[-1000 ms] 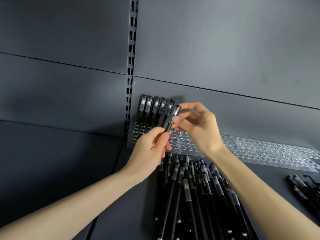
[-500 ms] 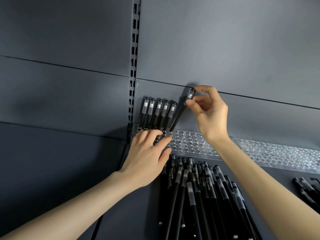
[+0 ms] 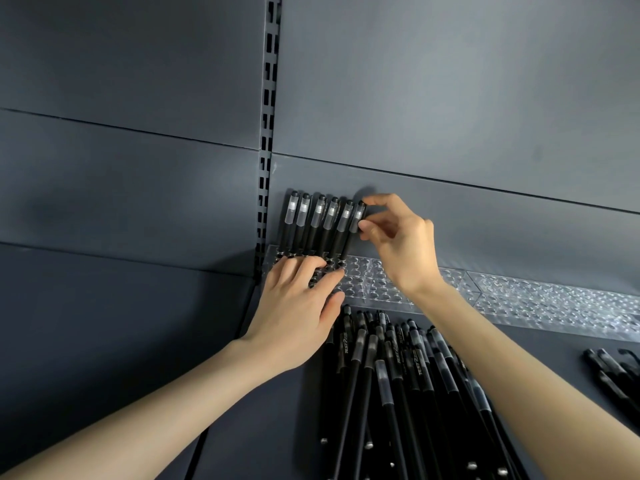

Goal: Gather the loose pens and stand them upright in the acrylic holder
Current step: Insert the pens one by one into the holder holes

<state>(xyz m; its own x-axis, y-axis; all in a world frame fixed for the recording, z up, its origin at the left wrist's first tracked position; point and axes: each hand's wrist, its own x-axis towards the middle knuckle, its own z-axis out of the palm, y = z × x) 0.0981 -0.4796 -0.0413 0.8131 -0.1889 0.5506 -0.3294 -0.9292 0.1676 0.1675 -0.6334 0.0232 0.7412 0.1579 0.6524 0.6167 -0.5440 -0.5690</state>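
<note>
pen (image 3: pixel 349 239): half a second ago it leaned with its top out to the right; now it stands straight in the holder (image 3: pixel 381 287), just beside the others.
row of pens (image 3: pixel 317 226): five standing then, six now.
right hand (image 3: pixel 401 244): has come down and leftward, pinching the pen's cap end.
left hand (image 3: pixel 298 306): a second ago it gripped the pen's lower end; now it lies flat on the holder.

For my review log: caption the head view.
Right hand pinches the sixth pen standing in the acrylic holder; left hand rests on the holder.
</note>
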